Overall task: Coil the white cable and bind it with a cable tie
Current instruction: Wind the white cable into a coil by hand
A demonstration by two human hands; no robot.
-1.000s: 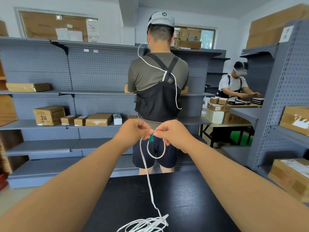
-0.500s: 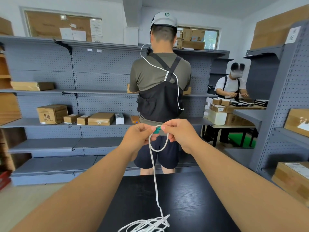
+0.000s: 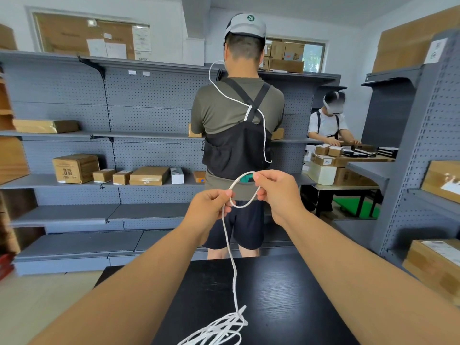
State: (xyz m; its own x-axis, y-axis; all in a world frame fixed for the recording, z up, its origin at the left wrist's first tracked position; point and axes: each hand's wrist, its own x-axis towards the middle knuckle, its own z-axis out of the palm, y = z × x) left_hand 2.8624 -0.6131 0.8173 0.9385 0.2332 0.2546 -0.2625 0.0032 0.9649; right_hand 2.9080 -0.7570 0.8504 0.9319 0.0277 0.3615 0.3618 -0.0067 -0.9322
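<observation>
Hands drawn apart, loop wider

The right hand (image 3: 276, 192) has risen above the left hand (image 3: 211, 207), stretching the white cable (image 3: 245, 195) loop into a slanted oval.

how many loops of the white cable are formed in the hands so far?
1. A single small loop of the white cable hangs between the left hand and right hand; the rest trails down to a loose pile on the black table.

- Two bare forearms, no sleeves in view.
- Left hand (image 3: 210, 207) and right hand (image 3: 276, 192) without gloves, rings, or watch at the wrists.
</observation>
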